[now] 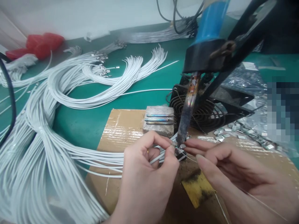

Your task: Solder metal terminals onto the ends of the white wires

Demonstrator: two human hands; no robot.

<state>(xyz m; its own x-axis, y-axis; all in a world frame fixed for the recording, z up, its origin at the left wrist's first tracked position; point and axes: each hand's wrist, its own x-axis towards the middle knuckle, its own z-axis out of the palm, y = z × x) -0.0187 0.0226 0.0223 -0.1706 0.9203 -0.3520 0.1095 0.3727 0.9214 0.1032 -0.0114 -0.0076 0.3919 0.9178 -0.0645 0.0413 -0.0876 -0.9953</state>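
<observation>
My left hand [147, 174] is closed around several white cables [102, 152] and pinches the end of one between thumb and forefinger. That end is at the tip of a soldering iron [185, 115], which is fixed in a black stand and points down. My right hand [233, 168] holds a thin strand of solder wire [189, 157] between thumb and fingers, its end at the iron's tip. A small metal piece is by the right fingertips, but its contact with them is partly hidden. Below the tip lies a burnt yellow sponge [198, 188].
Big bundles of white cable [39, 124] cover the left side. Cardboard [112, 133] lies under the hands, with a grey block [158, 127] bearing metal rods on it. A fan [210, 105] stands behind the iron. Small metal parts [247, 137] and plastic bags lie right; red bags [43, 45] lie far left.
</observation>
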